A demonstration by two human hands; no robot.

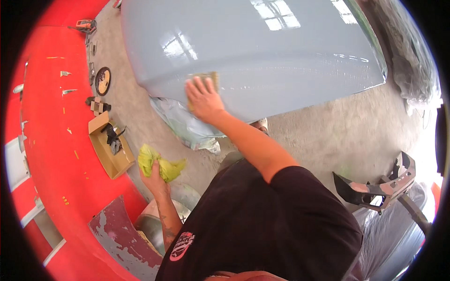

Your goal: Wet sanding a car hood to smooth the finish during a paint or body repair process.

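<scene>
A large, glossy grey car hood [262, 65] lies in front of me, with window reflections and wet-looking streaks and droplets on its surface. My right hand [204, 99] rests on it near its near left side, fingers laid over a tan sanding pad [213, 79] pressed flat against the panel. The pad is slightly blurred and partly hidden under the palm. Lower left, away from the hood, my left hand [156, 180] grips a crumpled yellow-green cloth [161, 163].
Plastic sheeting [183, 119] hangs under the hood's near left edge. Left on the concrete floor are an open cardboard box [123, 160] and a round black-rimmed disc [103, 81]. A peeling maroon panel [124, 239] stands lower left. A bumper-like part [379, 189] sits at right.
</scene>
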